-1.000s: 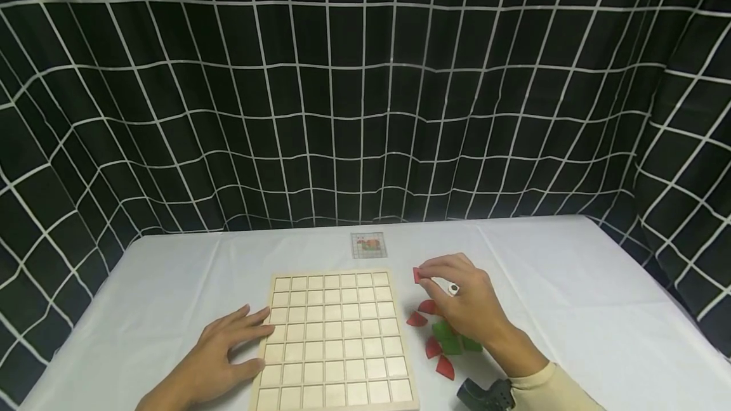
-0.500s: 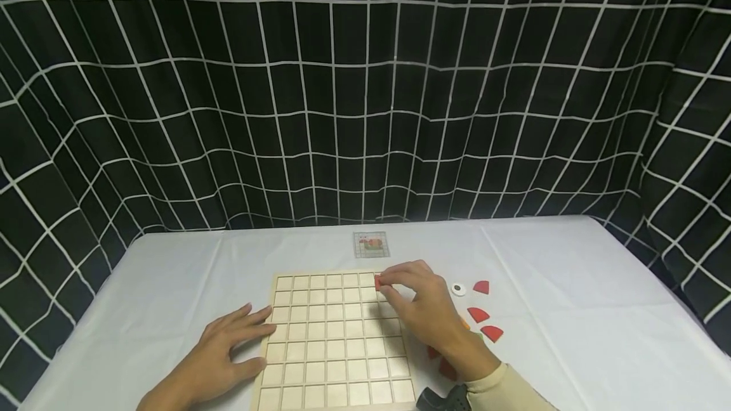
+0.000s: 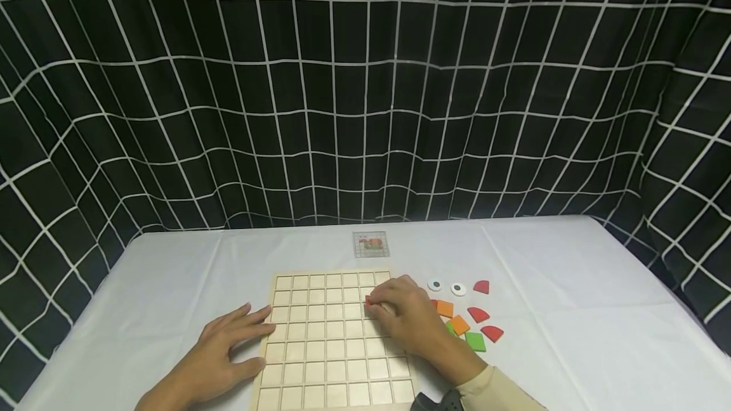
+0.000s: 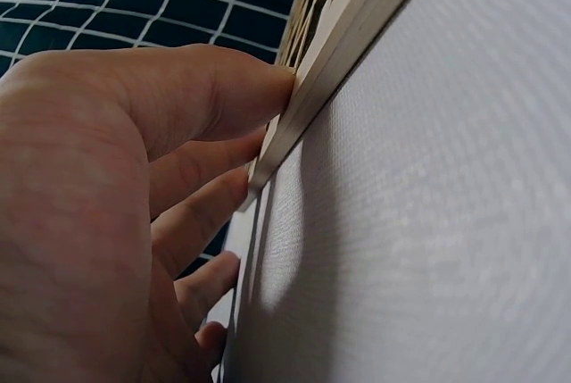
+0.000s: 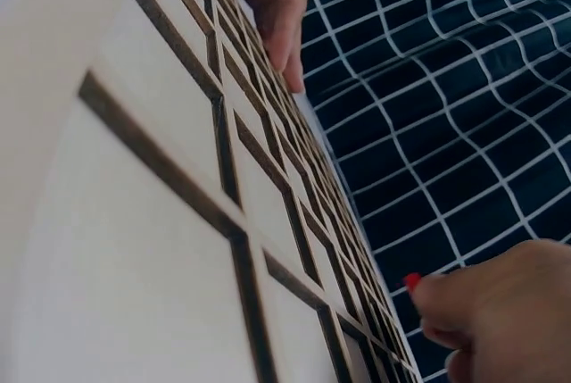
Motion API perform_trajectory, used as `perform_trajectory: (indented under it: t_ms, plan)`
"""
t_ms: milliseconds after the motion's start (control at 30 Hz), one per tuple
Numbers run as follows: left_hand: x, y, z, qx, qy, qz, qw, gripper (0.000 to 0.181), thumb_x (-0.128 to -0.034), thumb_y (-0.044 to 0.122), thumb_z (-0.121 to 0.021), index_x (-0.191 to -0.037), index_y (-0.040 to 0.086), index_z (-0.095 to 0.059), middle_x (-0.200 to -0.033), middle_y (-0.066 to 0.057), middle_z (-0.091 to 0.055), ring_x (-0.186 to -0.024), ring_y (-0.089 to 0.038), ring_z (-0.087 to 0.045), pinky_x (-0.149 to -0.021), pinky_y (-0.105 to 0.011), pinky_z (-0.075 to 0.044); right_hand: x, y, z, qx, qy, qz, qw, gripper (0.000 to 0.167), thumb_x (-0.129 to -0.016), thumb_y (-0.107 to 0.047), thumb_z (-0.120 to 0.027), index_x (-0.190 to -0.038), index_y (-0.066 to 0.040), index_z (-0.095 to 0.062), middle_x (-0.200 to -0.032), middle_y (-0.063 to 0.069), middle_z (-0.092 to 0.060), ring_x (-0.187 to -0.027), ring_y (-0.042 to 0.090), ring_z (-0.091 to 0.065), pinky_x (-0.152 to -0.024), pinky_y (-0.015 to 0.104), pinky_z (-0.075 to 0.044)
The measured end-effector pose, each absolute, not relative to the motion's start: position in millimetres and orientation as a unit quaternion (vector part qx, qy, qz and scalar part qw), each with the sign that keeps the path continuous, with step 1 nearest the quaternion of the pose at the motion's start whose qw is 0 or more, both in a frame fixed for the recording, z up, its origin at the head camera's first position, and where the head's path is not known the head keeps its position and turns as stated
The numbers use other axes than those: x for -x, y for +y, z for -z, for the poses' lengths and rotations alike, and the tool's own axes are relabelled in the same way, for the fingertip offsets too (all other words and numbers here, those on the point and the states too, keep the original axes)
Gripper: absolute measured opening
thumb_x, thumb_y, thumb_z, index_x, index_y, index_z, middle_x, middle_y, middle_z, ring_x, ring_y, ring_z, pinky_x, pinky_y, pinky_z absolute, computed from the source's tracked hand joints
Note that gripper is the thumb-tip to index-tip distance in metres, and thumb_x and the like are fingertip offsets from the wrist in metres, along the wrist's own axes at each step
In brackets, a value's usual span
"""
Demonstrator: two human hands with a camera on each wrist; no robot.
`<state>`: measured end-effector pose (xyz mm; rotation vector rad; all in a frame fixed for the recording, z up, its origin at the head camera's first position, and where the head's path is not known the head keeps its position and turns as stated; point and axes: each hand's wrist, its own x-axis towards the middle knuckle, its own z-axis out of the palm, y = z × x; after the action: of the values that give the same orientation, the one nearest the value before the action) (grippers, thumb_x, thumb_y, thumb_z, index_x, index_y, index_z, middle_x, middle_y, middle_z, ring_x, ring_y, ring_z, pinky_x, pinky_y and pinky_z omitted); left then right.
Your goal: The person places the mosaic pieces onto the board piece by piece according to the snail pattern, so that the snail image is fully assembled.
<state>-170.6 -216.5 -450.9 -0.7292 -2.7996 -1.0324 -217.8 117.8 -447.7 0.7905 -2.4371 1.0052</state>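
Red piece (image 3: 368,301) at the far right part of the gridded board (image 3: 313,352), contact with it not determinable; right hand (image 3: 402,316) pinches the piece between thumb and fingers; left hand (image 3: 214,351) spread, touching the board's left edge; orange (image 3: 445,309) and green pieces (image 3: 475,341) and eye discs (image 3: 458,288) lie right of the board; picture card (image 3: 371,244) beyond it on the table (image 3: 571,284).

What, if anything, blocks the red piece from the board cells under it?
Nothing visible does. The right hand pinches the red piece above the wooden grid board, whose visible cells hold no pieces. The left hand is at the board's left edge, out of the way; some cells under the right hand are hidden.
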Motion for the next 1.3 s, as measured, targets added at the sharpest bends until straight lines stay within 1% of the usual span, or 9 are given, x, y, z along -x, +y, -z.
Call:
perform_trajectory:
  t_ms: [167, 300, 500, 600, 733, 933, 1133, 1200, 1300]
  plan:
    - [170, -216, 450, 0.224, -0.916, 0.332, 0.026, 0.042, -0.0797, 0.022, -0.075, -0.121, 0.021, -0.068, -0.142, 0.006, -0.049, -0.138, -0.032, -0.031, -0.107, -0.056, -0.019, 216, 116, 450, -0.294, -0.875, -0.341, 0.175, 0.006, -0.081, -0.008, -0.075, -0.085, -0.011, -0.075, -0.092, -0.006, -0.068, -0.090, 0.010, -0.053, -0.075, 0.031, -0.048]
    - [170, -216, 451, 0.219, -0.917, 0.331, 0.024, 0.043, -0.0797, 0.023, -0.075, -0.122, 0.023, -0.068, -0.142, 0.008, -0.049, -0.138, -0.031, -0.030, -0.107, -0.057, -0.019, 217, 115, 452, -0.311, -0.874, -0.325, 0.183, 0.005, -0.081, -0.008, -0.074, -0.086, -0.010, -0.074, -0.092, -0.004, -0.068, -0.090, 0.011, -0.053, -0.076, 0.031, -0.048]
    - [172, -216, 451, 0.226, -0.914, 0.336, 0.027, 0.042, -0.0794, 0.022, -0.075, -0.121, 0.021, -0.068, -0.142, 0.006, -0.049, -0.138, -0.032, -0.031, -0.107, -0.055, -0.018, 218, 116, 453, -0.304, -0.880, -0.317, 0.182, 0.006, -0.082, -0.009, -0.075, -0.087, -0.012, -0.075, -0.092, -0.006, -0.067, -0.089, 0.011, -0.051, -0.075, 0.031, -0.047]
    - [173, -215, 451, 0.221, -0.915, 0.336, 0.018, 0.041, -0.0799, 0.023, -0.075, -0.121, 0.022, -0.068, -0.142, 0.006, -0.049, -0.138, -0.033, -0.031, -0.107, -0.056, -0.017, 218, 116, 454, -0.299, -0.881, -0.318, 0.180, 0.006, -0.081, -0.010, -0.075, -0.087, -0.013, -0.075, -0.091, -0.008, -0.066, -0.089, 0.010, -0.050, -0.074, 0.030, -0.046]
    - [173, -215, 452, 0.215, -0.918, 0.334, 0.010, 0.041, -0.0803, 0.025, -0.075, -0.121, 0.023, -0.068, -0.143, 0.006, -0.048, -0.138, -0.032, -0.030, -0.108, -0.057, -0.017, 217, 117, 454, -0.308, -0.877, -0.319, 0.184, 0.006, -0.081, -0.010, -0.074, -0.086, -0.013, -0.076, -0.090, -0.008, -0.064, -0.090, 0.010, -0.049, -0.077, 0.030, -0.045]
    - [173, -217, 453, 0.226, -0.915, 0.335, 0.015, 0.041, -0.0807, 0.026, -0.075, -0.121, 0.022, -0.068, -0.142, 0.005, -0.049, -0.137, -0.034, -0.031, -0.107, -0.057, -0.018, 208, 116, 443, -0.307, -0.878, -0.316, 0.186, 0.008, -0.080, -0.010, -0.073, -0.087, -0.014, -0.075, -0.096, -0.007, -0.061, -0.091, 0.011, -0.046, -0.078, 0.032, -0.041]
    - [173, -216, 453, 0.223, -0.916, 0.334, 0.009, 0.041, -0.0809, 0.026, -0.074, -0.121, 0.022, -0.068, -0.143, 0.005, -0.048, -0.138, -0.033, -0.030, -0.107, -0.057, -0.018, 202, 124, 419, -0.311, -0.866, -0.327, 0.217, 0.016, -0.077, -0.008, -0.077, -0.093, -0.010, -0.074, -0.100, -0.005, -0.060, -0.091, 0.013, -0.048, -0.073, 0.032, -0.045]
    - [173, -216, 452, 0.219, -0.917, 0.332, 0.009, 0.041, -0.0809, 0.025, -0.074, -0.122, 0.023, -0.068, -0.143, 0.006, -0.048, -0.138, -0.032, -0.030, -0.107, -0.057, -0.018, 200, 131, 411, -0.312, -0.860, -0.328, 0.233, 0.020, -0.076, -0.007, -0.078, -0.094, -0.011, -0.074, -0.100, -0.005, -0.061, -0.092, 0.014, -0.050, -0.072, 0.031, -0.046]
    - [173, -216, 452, 0.217, -0.919, 0.329, 0.012, 0.041, -0.0808, 0.025, -0.074, -0.121, 0.023, -0.068, -0.143, 0.006, -0.048, -0.138, -0.032, -0.030, -0.107, -0.057, -0.018, 196, 144, 399, -0.309, -0.856, -0.327, 0.254, 0.023, -0.074, -0.006, -0.080, -0.096, -0.012, -0.073, -0.101, -0.006, -0.061, -0.096, 0.014, -0.052, -0.073, 0.031, -0.048]
